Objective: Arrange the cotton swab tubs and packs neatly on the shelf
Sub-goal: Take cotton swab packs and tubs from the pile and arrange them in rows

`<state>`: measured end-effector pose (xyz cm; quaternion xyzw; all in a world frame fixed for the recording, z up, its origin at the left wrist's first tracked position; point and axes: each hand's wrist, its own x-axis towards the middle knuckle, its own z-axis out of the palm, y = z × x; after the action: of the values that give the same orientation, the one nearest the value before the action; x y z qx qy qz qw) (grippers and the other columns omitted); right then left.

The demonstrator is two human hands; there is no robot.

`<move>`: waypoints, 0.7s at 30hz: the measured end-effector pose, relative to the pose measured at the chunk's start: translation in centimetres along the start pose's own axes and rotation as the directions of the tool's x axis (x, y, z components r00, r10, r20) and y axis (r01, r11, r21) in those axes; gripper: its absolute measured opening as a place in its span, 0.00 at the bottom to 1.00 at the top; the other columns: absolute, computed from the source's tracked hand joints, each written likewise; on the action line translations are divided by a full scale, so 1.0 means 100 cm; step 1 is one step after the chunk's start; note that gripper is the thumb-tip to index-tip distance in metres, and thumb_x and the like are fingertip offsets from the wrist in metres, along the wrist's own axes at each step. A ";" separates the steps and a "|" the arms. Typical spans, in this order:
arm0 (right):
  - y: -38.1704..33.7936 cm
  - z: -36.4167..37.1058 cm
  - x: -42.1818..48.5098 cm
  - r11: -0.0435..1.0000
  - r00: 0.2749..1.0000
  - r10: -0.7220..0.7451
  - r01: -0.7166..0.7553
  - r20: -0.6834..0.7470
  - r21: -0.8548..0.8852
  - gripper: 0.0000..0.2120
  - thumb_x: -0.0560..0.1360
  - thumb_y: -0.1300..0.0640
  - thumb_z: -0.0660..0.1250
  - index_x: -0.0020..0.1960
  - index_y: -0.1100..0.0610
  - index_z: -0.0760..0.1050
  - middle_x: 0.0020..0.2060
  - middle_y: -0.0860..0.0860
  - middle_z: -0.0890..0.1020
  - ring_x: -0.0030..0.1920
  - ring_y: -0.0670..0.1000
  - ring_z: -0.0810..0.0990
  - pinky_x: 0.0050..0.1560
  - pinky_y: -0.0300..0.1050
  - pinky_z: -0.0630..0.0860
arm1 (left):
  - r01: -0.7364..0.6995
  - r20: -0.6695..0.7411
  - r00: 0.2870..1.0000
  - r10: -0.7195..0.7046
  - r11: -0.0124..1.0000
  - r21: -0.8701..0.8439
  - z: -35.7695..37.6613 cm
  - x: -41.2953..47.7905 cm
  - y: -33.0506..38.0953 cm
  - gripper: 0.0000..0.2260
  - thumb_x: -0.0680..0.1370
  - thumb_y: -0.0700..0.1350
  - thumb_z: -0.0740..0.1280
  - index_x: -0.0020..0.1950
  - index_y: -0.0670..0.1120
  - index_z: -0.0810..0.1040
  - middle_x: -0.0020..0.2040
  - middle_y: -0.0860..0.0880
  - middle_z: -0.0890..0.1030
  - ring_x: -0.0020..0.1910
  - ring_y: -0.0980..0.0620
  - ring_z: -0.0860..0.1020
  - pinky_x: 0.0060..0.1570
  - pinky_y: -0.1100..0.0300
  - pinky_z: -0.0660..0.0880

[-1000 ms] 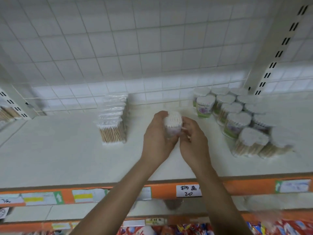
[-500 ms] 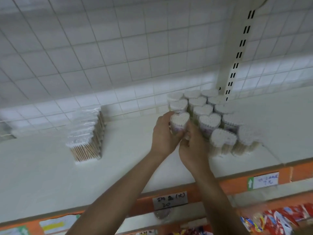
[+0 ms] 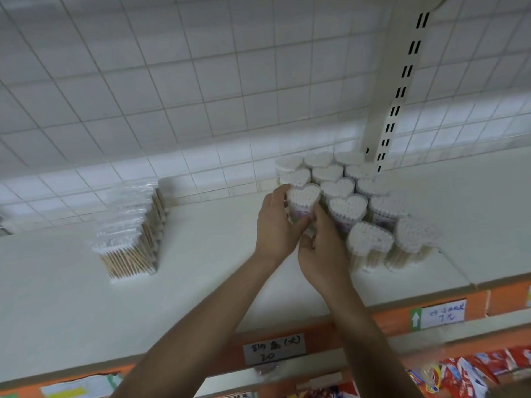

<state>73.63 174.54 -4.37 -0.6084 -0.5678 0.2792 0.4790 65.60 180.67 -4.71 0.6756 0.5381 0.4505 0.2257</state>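
Both hands, L (image 3: pixel 276 225) & R (image 3: pixel 323 254), grip heart tub (image 3: pixel 303 200) w/ fingers

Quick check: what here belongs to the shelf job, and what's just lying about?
Job: held tub in left hand and right hand; tub cluster; swab packs; shelf.
Lying about: price tags; snack packets; grid wall.

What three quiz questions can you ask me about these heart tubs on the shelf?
1. True or false: the left hand and right hand grip one heart-shaped tub.
2. The stack of packs stands on which side of the tub group? A left, B right, C on top.
3. Fill in: the shelf has an ____ front edge.
Key: 1 true; 2 A; 3 orange.
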 end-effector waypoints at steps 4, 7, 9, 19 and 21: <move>0.001 -0.001 0.003 1.000 1.000 -0.002 0.002 -0.009 0.003 0.35 0.73 0.69 0.58 0.76 0.50 0.54 0.71 0.48 0.67 0.71 0.49 0.65 0.70 0.52 0.66 | 0.004 -0.017 1.000 -0.003 1.000 0.018 0.001 0.001 0.001 0.30 0.68 0.48 0.76 0.67 0.46 0.70 0.57 0.47 0.77 0.55 0.51 0.77 0.53 0.51 0.77; 0.002 -0.001 0.004 1.000 1.000 -0.001 0.001 -0.011 -0.008 0.34 0.73 0.69 0.58 0.75 0.51 0.55 0.71 0.49 0.67 0.71 0.49 0.65 0.70 0.51 0.66 | 0.011 -0.022 1.000 -0.011 1.000 0.024 0.001 0.001 0.001 0.30 0.69 0.50 0.75 0.68 0.47 0.70 0.58 0.47 0.77 0.55 0.51 0.77 0.52 0.50 0.77; 0.002 -0.001 0.005 1.000 1.000 0.001 -0.001 -0.010 -0.020 0.34 0.73 0.69 0.58 0.76 0.51 0.55 0.71 0.49 0.66 0.71 0.49 0.64 0.70 0.52 0.65 | 0.015 -0.022 1.000 -0.014 1.000 0.020 0.001 0.000 0.002 0.31 0.68 0.52 0.74 0.68 0.47 0.69 0.58 0.47 0.77 0.55 0.50 0.77 0.52 0.49 0.77; 0.002 0.003 0.000 0.998 0.999 0.031 -0.032 -0.017 -0.052 0.28 0.73 0.64 0.57 0.72 0.54 0.60 0.66 0.51 0.71 0.67 0.51 0.69 0.66 0.53 0.70 | 0.048 0.034 0.998 -0.051 0.995 0.088 -0.008 -0.006 0.007 0.36 0.68 0.54 0.74 0.72 0.46 0.65 0.62 0.46 0.75 0.59 0.49 0.75 0.57 0.52 0.74; 0.000 0.002 -0.003 0.998 0.999 0.040 -0.040 -0.018 -0.055 0.26 0.73 0.64 0.57 0.71 0.54 0.61 0.64 0.51 0.72 0.65 0.51 0.71 0.64 0.53 0.71 | 0.059 0.050 0.997 -0.064 0.992 0.110 -0.012 -0.007 0.007 0.35 0.70 0.49 0.75 0.72 0.46 0.63 0.63 0.46 0.74 0.61 0.48 0.73 0.58 0.54 0.72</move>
<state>73.39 174.35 -4.53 -0.6349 -0.5589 0.2679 0.4612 64.90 179.61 -3.81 0.6817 0.5761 0.3954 0.2168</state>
